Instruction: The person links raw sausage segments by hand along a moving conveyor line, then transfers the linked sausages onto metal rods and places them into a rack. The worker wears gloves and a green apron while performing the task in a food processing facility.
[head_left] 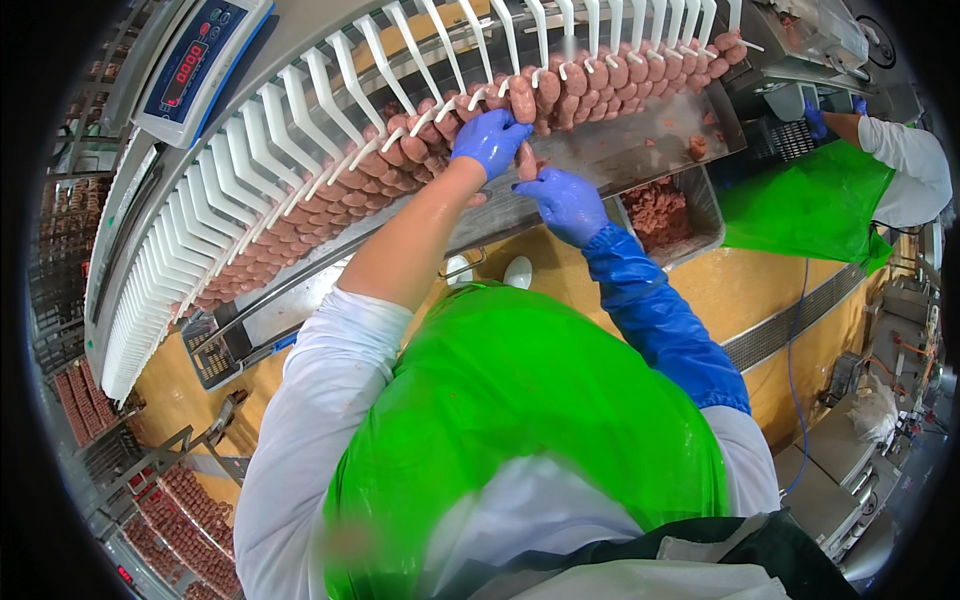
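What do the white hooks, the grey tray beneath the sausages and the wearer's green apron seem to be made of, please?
White hooks: probably moulded plastic, smooth and semi-matte, judging by their even white colour. Grey tray: likely stainless steel, with a dull metallic sheen and smears. Green apron: perhaps plastic or coated fabric; its glossy highlights suggest a slick surface.

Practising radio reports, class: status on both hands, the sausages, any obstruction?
Left hand against hanging sausages. Right hand at lower end of a dangling link. Sausages strung along white hooks; nothing visibly blocking either hand.
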